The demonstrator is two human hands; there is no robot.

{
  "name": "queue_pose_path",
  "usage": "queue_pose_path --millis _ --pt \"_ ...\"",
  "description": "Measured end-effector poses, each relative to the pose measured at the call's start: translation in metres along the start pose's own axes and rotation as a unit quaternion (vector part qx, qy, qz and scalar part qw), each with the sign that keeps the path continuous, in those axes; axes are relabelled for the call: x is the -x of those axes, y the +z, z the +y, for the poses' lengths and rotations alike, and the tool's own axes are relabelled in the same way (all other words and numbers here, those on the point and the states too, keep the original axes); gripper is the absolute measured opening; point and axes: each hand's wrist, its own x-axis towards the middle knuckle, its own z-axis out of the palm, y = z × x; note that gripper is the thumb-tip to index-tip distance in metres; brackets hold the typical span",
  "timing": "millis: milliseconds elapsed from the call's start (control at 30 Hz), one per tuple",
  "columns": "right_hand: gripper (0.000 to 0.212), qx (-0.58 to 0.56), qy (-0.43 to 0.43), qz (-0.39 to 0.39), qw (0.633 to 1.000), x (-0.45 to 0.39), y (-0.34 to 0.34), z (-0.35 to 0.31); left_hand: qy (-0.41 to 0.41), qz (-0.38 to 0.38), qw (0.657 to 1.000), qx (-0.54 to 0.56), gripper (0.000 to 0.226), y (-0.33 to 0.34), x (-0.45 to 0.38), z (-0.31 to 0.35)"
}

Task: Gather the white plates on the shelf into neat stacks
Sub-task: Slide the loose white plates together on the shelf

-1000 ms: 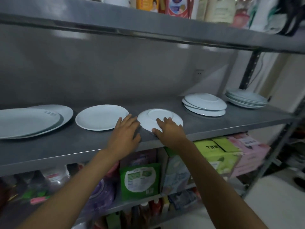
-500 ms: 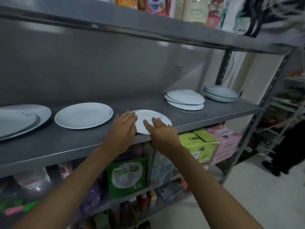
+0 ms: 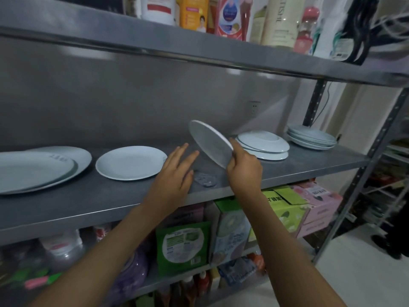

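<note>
Grey shelf (image 3: 66,204) with white plates (image 3: 130,162)

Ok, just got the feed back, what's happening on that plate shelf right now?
The person's right hand holds a small white plate tilted up off the metal shelf. The left hand hovers open beside it. A single plate lies flat to the left; two stacks sit to the right.

The shelf (image 3: 66,202) across the middle of the frame looks like dull grey metal, faintly mottled. The white plates (image 3: 130,162) look smooth, glazed ceramic. At lower right, cardboard boxes (image 3: 285,209) look matt.
</note>
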Motion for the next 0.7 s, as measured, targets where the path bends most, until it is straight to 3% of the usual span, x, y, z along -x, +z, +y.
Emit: queue_pose_path --millis 67,167,300,400,600,700 --pt "0.042 -0.136 0.065 0.021 0.988 -0.002 0.008 -0.009 0.005 -0.005 1.000 -0.024 0.045 -0.002 0.000 -0.007" --pt "0.028 -0.311 0.157 0.017 0.937 -0.005 0.019 -0.029 -0.011 -0.005 0.999 -0.050 0.041 -0.010 0.001 -0.013" --pt "0.022 -0.479 0.273 -0.017 0.834 -0.009 0.030 -0.058 -0.015 -0.015 0.994 -0.111 0.046 -0.023 0.004 -0.022" --pt "0.017 -0.530 0.339 -0.080 0.773 -0.009 0.040 -0.074 -0.042 0.007 0.991 -0.124 0.042 -0.030 0.006 -0.031" --pt "0.024 -0.564 0.311 -0.144 0.751 -0.005 0.057 -0.096 -0.026 0.096 0.986 -0.131 0.022 -0.046 0.017 -0.057" --pt "0.015 -0.499 0.261 -0.161 0.810 -0.005 0.069 -0.095 -0.044 0.128 0.988 -0.077 0.010 -0.052 0.020 -0.060"
